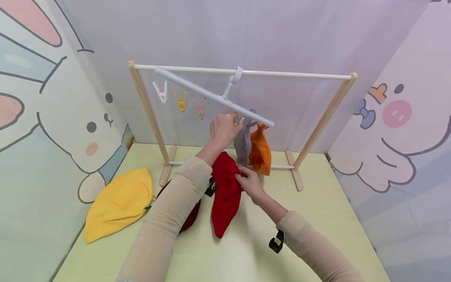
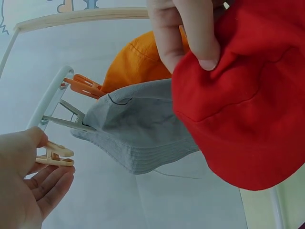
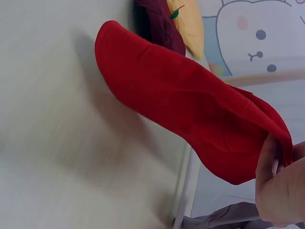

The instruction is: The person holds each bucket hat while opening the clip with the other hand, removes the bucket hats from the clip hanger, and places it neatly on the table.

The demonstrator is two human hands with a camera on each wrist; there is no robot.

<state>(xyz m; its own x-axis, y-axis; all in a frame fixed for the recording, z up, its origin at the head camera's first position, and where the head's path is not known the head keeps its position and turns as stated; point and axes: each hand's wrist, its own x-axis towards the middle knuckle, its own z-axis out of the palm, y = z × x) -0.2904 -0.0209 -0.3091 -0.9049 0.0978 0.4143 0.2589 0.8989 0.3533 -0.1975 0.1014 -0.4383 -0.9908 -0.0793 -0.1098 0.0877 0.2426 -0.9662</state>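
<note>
Held up over the surface (image 1: pixel 317 219) by the pinching right hand (image 1: pixel 251 183), the red hat (image 1: pixel 225 196) hangs just below the peach clip (image 2: pixel 55 156) squeezed by the left hand (image 1: pixel 222 129), so its brim should probably go deep between the prongs.

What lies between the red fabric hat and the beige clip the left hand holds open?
Nothing visible: the red fabric hat, pinched by the right hand, hangs below the beige clip, beside the grey hat.

Grey hat (image 1: pixel 242 143) and orange hat (image 1: pixel 261 154) crowding hanger's right end, left pegs (image 1: pixel 181 100) seemingly free
</note>
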